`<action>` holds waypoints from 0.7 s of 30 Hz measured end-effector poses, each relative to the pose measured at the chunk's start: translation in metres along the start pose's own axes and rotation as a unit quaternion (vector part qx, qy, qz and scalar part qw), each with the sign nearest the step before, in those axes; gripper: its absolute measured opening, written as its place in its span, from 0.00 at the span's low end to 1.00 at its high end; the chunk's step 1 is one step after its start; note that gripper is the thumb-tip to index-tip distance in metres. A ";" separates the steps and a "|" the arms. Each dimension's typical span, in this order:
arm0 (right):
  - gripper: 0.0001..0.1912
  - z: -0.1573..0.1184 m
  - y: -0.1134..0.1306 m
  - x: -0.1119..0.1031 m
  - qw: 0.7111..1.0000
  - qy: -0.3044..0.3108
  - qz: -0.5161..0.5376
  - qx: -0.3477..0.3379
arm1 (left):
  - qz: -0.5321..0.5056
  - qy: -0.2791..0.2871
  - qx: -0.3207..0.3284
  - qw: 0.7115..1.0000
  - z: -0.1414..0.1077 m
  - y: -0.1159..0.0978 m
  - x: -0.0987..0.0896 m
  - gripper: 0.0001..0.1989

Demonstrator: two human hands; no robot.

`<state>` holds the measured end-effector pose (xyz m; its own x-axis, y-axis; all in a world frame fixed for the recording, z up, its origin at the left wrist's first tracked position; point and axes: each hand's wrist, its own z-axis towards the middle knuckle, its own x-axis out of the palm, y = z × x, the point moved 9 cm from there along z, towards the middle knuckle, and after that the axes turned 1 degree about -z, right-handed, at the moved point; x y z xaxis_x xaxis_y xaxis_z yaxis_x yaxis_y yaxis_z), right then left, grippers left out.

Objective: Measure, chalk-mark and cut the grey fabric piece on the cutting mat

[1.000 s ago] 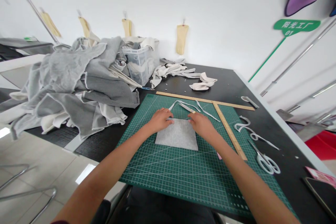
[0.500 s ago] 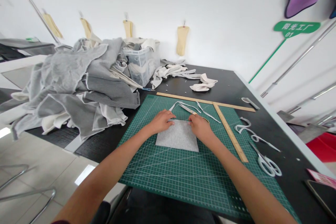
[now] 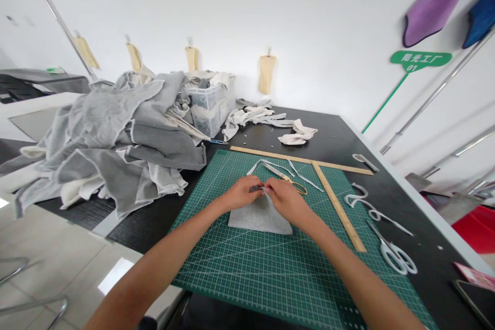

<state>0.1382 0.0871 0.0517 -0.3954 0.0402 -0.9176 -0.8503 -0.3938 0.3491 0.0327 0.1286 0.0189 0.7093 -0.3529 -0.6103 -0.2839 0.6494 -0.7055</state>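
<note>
A grey fabric piece (image 3: 260,216) lies on the green cutting mat (image 3: 247,273), its far edge lifted and bunched between my hands. My left hand (image 3: 243,192) pinches that edge on the left, where a darker fold shows at the fingertips. Touching it or nearly so, my right hand (image 3: 284,197) pinches the same edge on the right. Just beyond my hands rest gold-handled scissors (image 3: 299,188), partly behind my right hand, with thin fabric strips (image 3: 305,178) around them.
Wooden rulers (image 3: 340,209) form a T on the mat. White-handled scissors (image 3: 398,258) and a curled strip (image 3: 373,211) lie at the right. A grey cloth heap (image 3: 116,129) and a clear bin (image 3: 209,108) stand at the left. A phone (image 3: 475,301) is at the right edge.
My hands have come together, drawing the fabric's far edge up into a bunch. The gold scissor handles show more. The whole view has shifted slightly.
</note>
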 end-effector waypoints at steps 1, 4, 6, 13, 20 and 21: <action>0.10 0.000 0.002 -0.001 1.000 -0.002 0.015 -0.003 | -0.016 0.005 -0.004 1.000 0.000 -0.001 0.000 0.10; 0.12 0.000 -0.002 -0.007 0.994 -0.017 0.107 0.014 | -0.083 0.001 -0.023 0.996 0.001 -0.003 -0.006 0.17; 0.17 -0.001 -0.009 -0.004 0.975 0.011 0.222 0.024 | -0.144 -0.003 -0.037 0.989 0.001 -0.003 -0.012 0.19; 0.24 -0.013 -0.010 0.035 0.876 0.237 0.419 -0.009 | -0.390 -0.153 -0.118 0.900 -0.005 0.025 -0.062 0.24; 0.23 -0.016 -0.025 -0.010 0.882 0.205 0.425 0.006 | -0.489 -0.207 -0.120 0.839 -0.012 0.039 -0.084 0.24; 0.24 -0.019 -0.024 -0.023 0.881 0.197 0.430 0.005 | -0.503 -0.200 -0.122 0.832 -0.013 0.039 -0.083 0.24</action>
<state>0.1740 0.0785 0.0607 -0.7451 -0.5924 -0.3064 -0.2982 -0.1150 0.9475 -0.0458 0.1746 0.0376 0.8115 -0.3518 0.4666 0.4945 -0.0120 -0.8691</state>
